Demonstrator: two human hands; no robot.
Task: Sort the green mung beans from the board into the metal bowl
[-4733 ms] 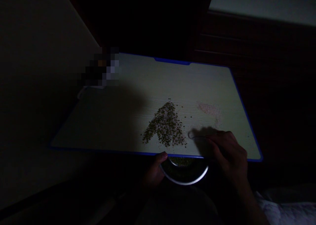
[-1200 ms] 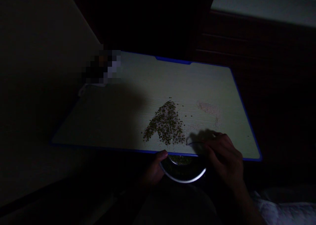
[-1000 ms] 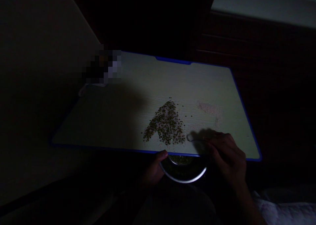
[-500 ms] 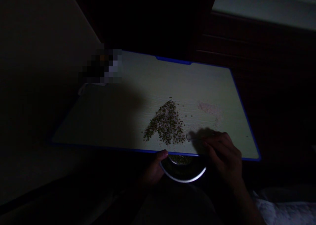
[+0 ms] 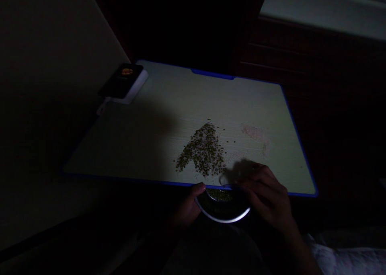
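In dim light, a heap of small dark-green beans or seeds mixed with paler grains [image 5: 206, 150] lies on a pale tabletop with a blue edge [image 5: 181, 98]. Under its front edge is a metal bowl [image 5: 230, 219] with green seeds inside. My left hand [image 5: 191, 204] grips the bowl's left rim, thumb up by the table edge. Closed around a small, pale, spoon-like tool [image 5: 224, 182], my right hand [image 5: 268, 194] is at the front edge, over the bowl's right side. The tool's tip lies at the edge, just right of the heap; its exact kind is unclear.
A smaller patch of pinkish-white grains [image 5: 256, 134] lies to the right of the heap. At the far left corner stands a white device with a black screen [image 5: 122, 82] and a strap. Quilted white fabric [image 5: 346, 259] shows at lower right.
My right hand has moved left and toward me, bringing the tool's tip from beside the heap to the front edge above the bowl. My left hand keeps its place.
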